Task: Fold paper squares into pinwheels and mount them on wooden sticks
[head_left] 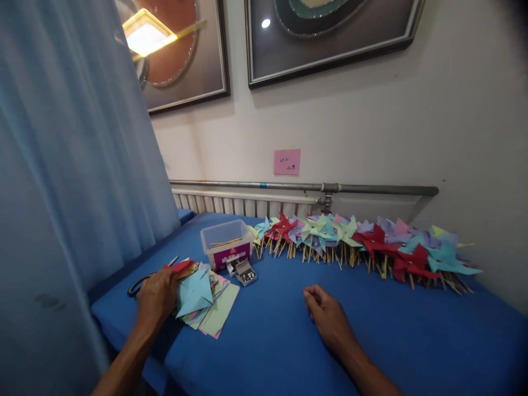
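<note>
My left hand [157, 292] is closed at the left side of a paper pile, its fingers on a piece of red paper [180, 268]; the fingertips are partly hidden. Beside it, a light blue cut paper square [195, 291] lies on top of several coloured sheets [223, 311]. Black-handled scissors [138, 286] show partly behind this hand. My right hand [328, 316] rests on the blue cloth, fingers curled in, with nothing visible in them. Nearer the middle, a small open box of metal pins [247, 274] stands in front of a clear plastic tub [225, 234] holding thin sticks.
Many finished paper pinwheels on sticks [325, 231] lie in a long row at the back right of the blue-covered table [272, 341]. A radiator and pipe [371, 189] run along the wall behind. A blue curtain [70, 165] hangs at the left.
</note>
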Tool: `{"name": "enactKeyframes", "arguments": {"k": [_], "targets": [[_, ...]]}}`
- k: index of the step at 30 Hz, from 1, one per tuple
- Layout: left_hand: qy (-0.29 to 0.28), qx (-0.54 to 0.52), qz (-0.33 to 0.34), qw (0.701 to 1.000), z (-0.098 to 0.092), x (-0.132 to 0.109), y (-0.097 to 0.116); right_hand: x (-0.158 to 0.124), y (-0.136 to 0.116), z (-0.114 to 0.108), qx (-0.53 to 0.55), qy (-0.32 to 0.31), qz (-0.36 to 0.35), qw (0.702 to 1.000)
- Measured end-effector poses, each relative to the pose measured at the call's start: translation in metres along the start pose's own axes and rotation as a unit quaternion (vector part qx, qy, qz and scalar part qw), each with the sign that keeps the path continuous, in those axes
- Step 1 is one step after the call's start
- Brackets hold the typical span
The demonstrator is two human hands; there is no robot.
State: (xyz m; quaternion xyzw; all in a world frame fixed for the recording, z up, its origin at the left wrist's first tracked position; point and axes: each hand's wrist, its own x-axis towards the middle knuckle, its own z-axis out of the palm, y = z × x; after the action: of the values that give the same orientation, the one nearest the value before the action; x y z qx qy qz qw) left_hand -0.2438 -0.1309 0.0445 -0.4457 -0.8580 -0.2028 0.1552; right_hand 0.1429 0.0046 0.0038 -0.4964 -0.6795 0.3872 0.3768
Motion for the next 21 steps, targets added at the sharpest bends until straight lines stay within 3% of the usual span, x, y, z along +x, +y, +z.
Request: {"name": "enactKeyframes", "arguments": {"k": [6, 11, 16, 18, 21], "targets": [[0.04, -0.169, -0.066, 0.983, -0.006, -0.002, 0.0, 0.0, 0.001, 0.0, 0.009, 0.003, -0.01, 1.0], [0.109, -0.214, -0.061, 0.969, -0.018, -0.005, 0.011, 0.0, 0.0, 0.0, 0.0, 0.012, -0.013, 1.0], [0.174, -0.326, -0.147, 0.917, -0.034, -0.013, 0.028, 0.001, 0.002, 0.001, -0.002, 0.011, -0.013, 1.0], [0.146, -0.413, -0.156, 0.885, -0.037, -0.016, 0.042, 0.001, 0.003, 0.001, -0.002, 0.011, -0.015, 1.0], [0.022, -0.561, -0.144, 0.815, -0.035, -0.02, 0.078, 0.001, 0.002, 0.003, 0.015, 0.012, -0.011, 1.0]]}}
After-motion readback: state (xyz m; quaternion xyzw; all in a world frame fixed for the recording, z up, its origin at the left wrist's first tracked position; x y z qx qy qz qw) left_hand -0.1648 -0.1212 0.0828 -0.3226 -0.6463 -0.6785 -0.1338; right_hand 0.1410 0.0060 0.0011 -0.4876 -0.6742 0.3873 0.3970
